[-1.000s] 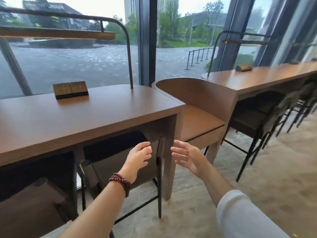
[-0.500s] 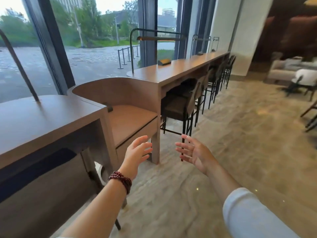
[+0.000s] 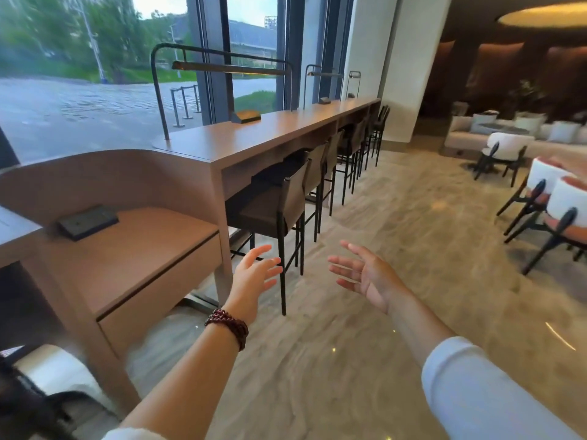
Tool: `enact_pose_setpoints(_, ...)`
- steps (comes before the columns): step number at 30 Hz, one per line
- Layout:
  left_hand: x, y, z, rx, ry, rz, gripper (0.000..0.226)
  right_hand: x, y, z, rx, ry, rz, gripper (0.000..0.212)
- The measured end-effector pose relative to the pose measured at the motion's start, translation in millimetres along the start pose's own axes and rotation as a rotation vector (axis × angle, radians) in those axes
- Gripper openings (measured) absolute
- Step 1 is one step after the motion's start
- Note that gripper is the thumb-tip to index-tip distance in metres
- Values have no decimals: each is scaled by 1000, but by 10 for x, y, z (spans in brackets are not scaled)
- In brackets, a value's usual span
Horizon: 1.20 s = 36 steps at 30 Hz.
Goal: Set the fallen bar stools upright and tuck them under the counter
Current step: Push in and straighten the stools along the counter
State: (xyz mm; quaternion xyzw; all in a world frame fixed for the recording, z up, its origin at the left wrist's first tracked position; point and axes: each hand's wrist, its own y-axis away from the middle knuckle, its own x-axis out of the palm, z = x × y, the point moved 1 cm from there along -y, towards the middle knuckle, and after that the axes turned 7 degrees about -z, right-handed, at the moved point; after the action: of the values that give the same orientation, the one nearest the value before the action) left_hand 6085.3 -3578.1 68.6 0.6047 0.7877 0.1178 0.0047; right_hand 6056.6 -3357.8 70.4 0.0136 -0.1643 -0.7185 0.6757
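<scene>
A long wooden counter (image 3: 286, 128) runs along the window toward the far right. Several dark bar stools stand upright, pushed under it; the nearest stool (image 3: 279, 204) has its backrest toward me. No fallen stool shows in this view. My left hand (image 3: 254, 276), with a dark red bead bracelet on the wrist, hovers open just in front of the nearest stool's front leg. My right hand (image 3: 368, 274) is held out open over the floor, palm turned left, holding nothing.
A low curved wooden bench seat (image 3: 139, 246) with a black socket box (image 3: 87, 221) fills the left. Desk lamps (image 3: 222, 66) arch over the counter. White round-backed chairs (image 3: 562, 198) stand at the right, a sofa (image 3: 470, 134) beyond. Polished stone floor (image 3: 397, 242) lies ahead.
My view has swung right, away from the near counter and its tucked stool, bringing the long counter and lounge into sight. Both hands stayed open and raised in front of me.
</scene>
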Motion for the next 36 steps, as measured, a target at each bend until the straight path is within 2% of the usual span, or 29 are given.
enact_pose_setpoints(9,884,-1229,-17,5,-46,16,40,-445,-1318,304,-27,-23,-23,22)
enact_pose_setpoints(22,1932,-3478,-557,50,-110,-2,43,-439,-3722,1109,-58,-32,-48,30)
enact_pose_setpoints(29,2434,-4471,-560,37,-153,-35,45,-554,-4922,1416,-64,48,10,35)
enact_pose_setpoints(36,3059,-5568,-560,32,-144,-156,42,-703,-6274,1852,-21,66,114,30)
